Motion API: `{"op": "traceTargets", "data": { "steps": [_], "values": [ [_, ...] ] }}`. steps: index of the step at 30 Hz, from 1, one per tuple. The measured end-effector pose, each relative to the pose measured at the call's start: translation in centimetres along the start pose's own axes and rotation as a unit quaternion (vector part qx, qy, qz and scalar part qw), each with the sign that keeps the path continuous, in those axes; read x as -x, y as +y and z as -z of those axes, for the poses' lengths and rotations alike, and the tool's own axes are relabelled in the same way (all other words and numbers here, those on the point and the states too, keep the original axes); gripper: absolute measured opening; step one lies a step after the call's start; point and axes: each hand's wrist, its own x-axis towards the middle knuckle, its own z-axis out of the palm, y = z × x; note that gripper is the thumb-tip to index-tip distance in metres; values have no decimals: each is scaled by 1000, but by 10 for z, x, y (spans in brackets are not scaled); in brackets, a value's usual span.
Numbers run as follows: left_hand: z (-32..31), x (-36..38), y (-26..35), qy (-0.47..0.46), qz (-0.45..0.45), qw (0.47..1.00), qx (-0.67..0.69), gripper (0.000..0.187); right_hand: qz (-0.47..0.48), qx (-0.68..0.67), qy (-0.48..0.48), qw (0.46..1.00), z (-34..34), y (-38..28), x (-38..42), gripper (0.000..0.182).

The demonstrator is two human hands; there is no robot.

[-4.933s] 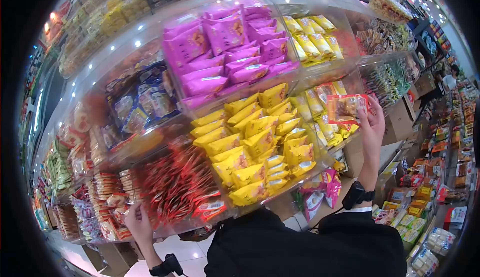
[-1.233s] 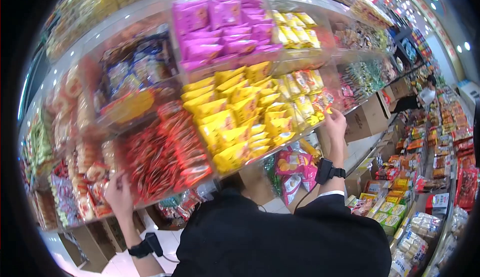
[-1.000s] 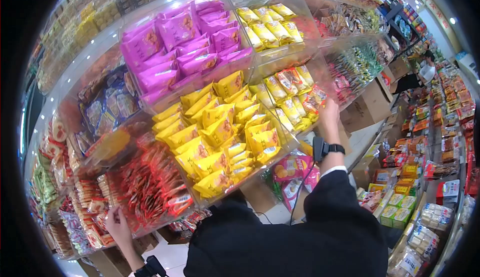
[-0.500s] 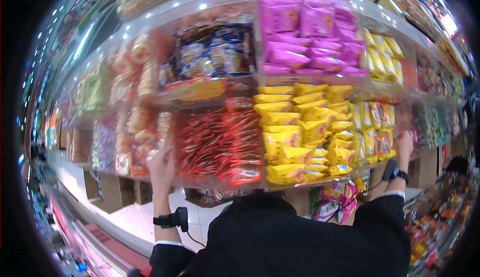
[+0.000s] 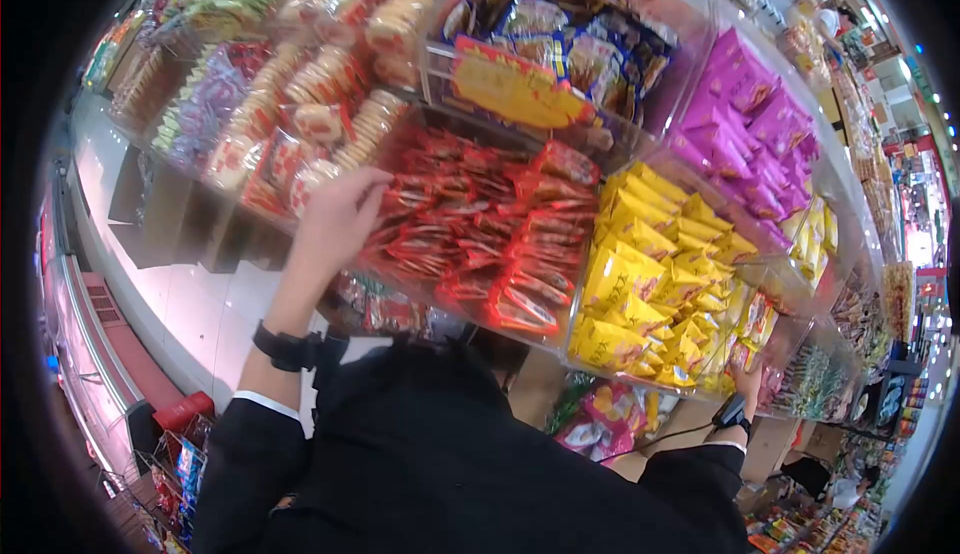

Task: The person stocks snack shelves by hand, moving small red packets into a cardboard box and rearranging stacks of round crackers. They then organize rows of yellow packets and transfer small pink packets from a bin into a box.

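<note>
My left hand (image 5: 340,216) is over the front left corner of a bin of red packets (image 5: 450,219), beside the divider. Its fingers are loosely bent, pointing right, slightly apart, with nothing visible in them. My right hand (image 5: 746,378) is at the front right of the bins, next to small yellow and red packets (image 5: 757,320); its fingertips are hard to make out. Between the hands, yellow packets (image 5: 630,289) stand in rows in a clear bin. Round wrapped biscuits (image 5: 325,124) lie left of the red packets.
Purple packets (image 5: 745,124) and dark blue packets (image 5: 530,29) fill the upper bins; a yellow label (image 5: 515,84) hangs on one. Cardboard boxes (image 5: 240,239) stand under the bins. Pink bags (image 5: 610,419) are below the front edge. A shopping basket (image 5: 170,474) shows at lower left.
The view has turned and shifted left, so the bins now slant down to the right. My left hand has moved from the biscuit side onto the edge of the red packets. My right hand stays by the front edge.
</note>
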Motion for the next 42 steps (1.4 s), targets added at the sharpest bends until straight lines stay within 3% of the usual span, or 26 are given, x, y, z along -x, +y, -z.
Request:
{"op": "traceTargets", "data": {
  "steps": [1, 2, 3, 4, 5, 6, 7, 8, 11, 14, 16, 17, 18, 20, 21, 23, 24, 26, 28, 30, 31, 36, 38, 42],
  "values": [
    [0, -1, -1, -12, 18, 1000, 7, 17, -7, -30, 9, 999, 0, 2, 4, 77],
    [0, 0, -2, -7, 18, 1000, -1, 18, -21, -105, -53, 993, -3, 31, -12, 59],
    [-1, -1, -4, -7, 7, 1000, -5, 18, 9, 0, -23, 1000, -9, 59, -28, 44],
    [-1, -2, -10, -18, 1, 999, -29, 19, 45, -152, -52, 986, -12, 46, -16, 42],
    [0, -3, -19, -32, -12, 998, -49, 19, 14, -167, -57, 984, -10, 29, -5, 44],
    [0, -2, -24, -34, -9, 998, -48, 20, -22, -39, -22, 999, 5, -15, 16, 48],
    [-1, -3, -28, -32, -1, 998, -48, 21, -22, 5, 1, 1000, 5, -19, 18, 52],
    [-1, -5, -31, -39, 34, 999, -7, 22, -4, 20, 3, 1000, -1, 8, 5, 53],
    [2, -5, -32, -50, 102, 992, 49, 23, -4, 60, -25, 998, 8, -37, 29, 49],
    [2, -5, -34, -54, 106, 992, 46, 24, -17, 16, -12, 1000, 16, -28, 23, 40],
    [3, -6, -33, -46, 103, 993, 36, 24, -14, -178, 11, 984, 30, -30, 29, 27],
    [0, -5, -35, -30, 88, 995, 39, 24, 40, -130, 52, 989, 44, -36, 34, 19],
    [-1, -4, -37, -10, 75, 996, 40, 24, 154, 18, 120, 981, 68, -43, 41, 18],
    [-1, -3, -43, -1, 23, 999, -40, 25, 156, 27, 183, 970, 116, -138, 83, 30],
    [1, -4, -39, 1, -19, 995, -93, 26, 108, -72, 167, 977, 129, -187, 98, 28],
    [-3, -5, -15, 51, 13, 999, -15, 21, 256, -190, 157, 935, 130, -254, 106, 22],
    [-3, -5, -14, 55, 18, 998, 20, 19, 274, -204, 140, 929, 121, -289, 107, 22],
    [-3, -5, -12, 69, 16, 997, 38, 18, 402, -236, 7, 885, 98, -373, 125, 23],
    [-6, -5, -12, 74, -9, 997, 17, 17, 490, -178, -80, 849, 54, -465, 137, 22],
    [-4, -6, -10, 85, -54, 995, 21, 16, 589, -140, -60, 794, 1, -542, 155, 17],
    [-3, -6, -11, 90, -73, 993, 4, 16, 594, -161, -110, 780, -31, -569, 152, 15],
    [-7, -2, -14, 86, -55, 994, 26, 15, 714, -6, -67, 696, -114, -629, 139, 9],
    [-5, -2, -11, 68, -42, 997, 9, 14, 714, 86, -13, 694, -126, -632, 134, 8],
    [-11, -3, -16, 68, -39, 997, 8, 14, 690, 106, 19, 716, -135, -627, 131, 5]
  ]
}}
